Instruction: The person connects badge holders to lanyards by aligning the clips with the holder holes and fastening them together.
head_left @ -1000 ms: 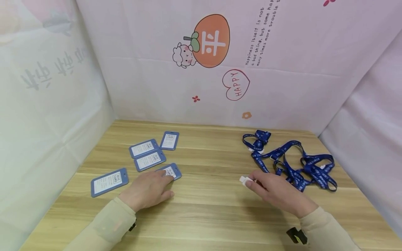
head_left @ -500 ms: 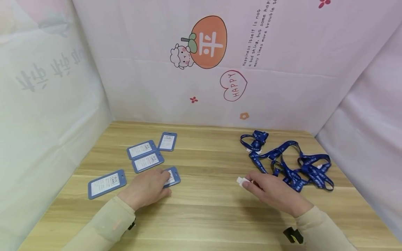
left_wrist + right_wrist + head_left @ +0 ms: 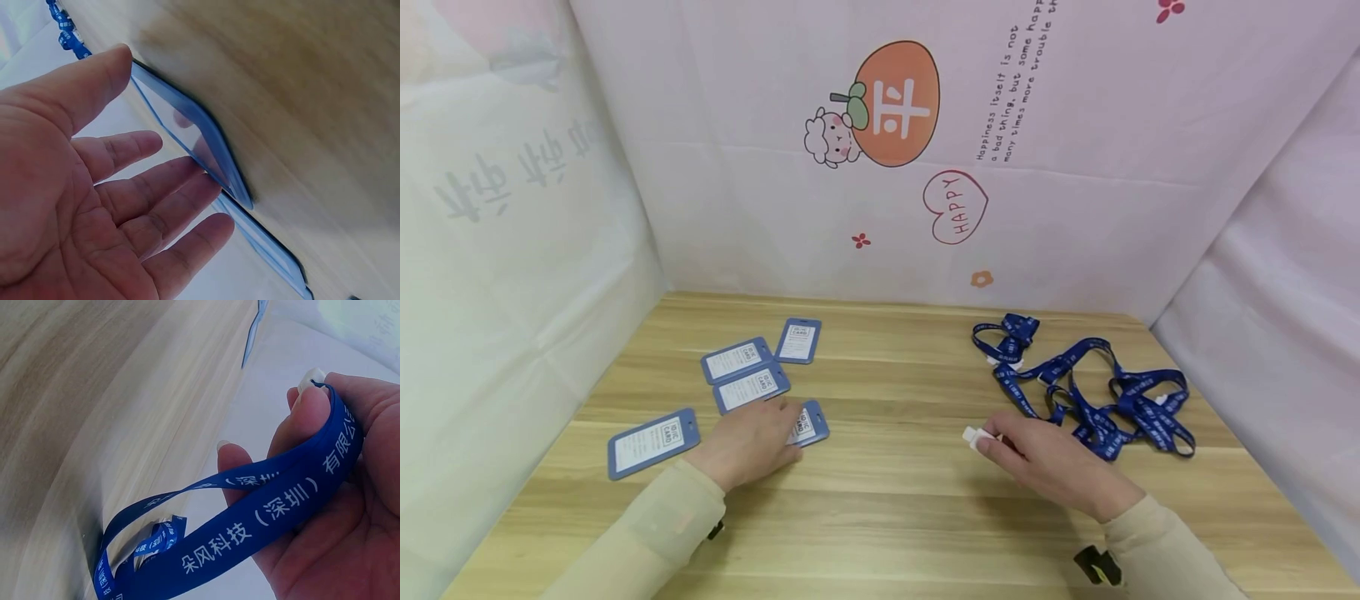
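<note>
1. Four card holders [image 3: 736,359] are grouped at left, so leftward room is limited.
2. Left hand [image 3: 752,442]: fingers are loosely extended, tips laid against the fifth card holder, whose left end is covered.
3. Fifth card holder [image 3: 815,421]: its long axis is slanted rightward and slightly away, slotted end facing the right hand; whether any edge is lifted cannot be told.
4. Tabletop [image 3: 887,467]: bare wood is left between slot and clip.
5. Right hand [image 3: 1052,462]: the white clip [image 3: 976,436] is pinched, pointed left; its blue strap [image 3: 250,525] is looped below.
6. Tangled lanyards [image 3: 1093,412]: rightward room is crowded.
</note>
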The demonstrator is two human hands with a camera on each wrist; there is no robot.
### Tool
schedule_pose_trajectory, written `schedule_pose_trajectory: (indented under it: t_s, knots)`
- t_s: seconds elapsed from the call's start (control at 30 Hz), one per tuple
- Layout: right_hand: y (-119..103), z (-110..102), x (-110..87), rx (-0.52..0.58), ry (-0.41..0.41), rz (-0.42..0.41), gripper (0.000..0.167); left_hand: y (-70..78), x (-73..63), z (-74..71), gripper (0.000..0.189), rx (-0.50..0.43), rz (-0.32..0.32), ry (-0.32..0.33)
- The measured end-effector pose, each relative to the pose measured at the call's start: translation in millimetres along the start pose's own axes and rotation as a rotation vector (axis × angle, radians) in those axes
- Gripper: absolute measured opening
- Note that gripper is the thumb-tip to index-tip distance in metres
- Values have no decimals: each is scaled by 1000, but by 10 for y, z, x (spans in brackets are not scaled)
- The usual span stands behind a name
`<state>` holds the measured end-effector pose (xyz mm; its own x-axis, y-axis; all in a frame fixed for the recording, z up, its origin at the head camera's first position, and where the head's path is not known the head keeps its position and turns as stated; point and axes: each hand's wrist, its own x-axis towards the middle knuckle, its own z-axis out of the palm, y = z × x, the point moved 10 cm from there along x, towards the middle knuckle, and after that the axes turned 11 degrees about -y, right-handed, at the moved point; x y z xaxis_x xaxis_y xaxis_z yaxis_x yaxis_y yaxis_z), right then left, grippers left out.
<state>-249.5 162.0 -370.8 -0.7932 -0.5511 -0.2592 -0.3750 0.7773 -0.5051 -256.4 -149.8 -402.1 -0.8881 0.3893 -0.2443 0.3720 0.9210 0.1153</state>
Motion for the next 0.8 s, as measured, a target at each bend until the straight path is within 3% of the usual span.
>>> schedule_pose_trajectory:
  t_s: [0.37, 0.8]
  knots:
    - [-1, 24, 6, 1, -3, 10, 30, -43, 19, 10, 52, -42, -34, -16]
    - [20, 42, 20, -5, 3, 11, 29, -66, 22, 5, 65, -65, -40, -27]
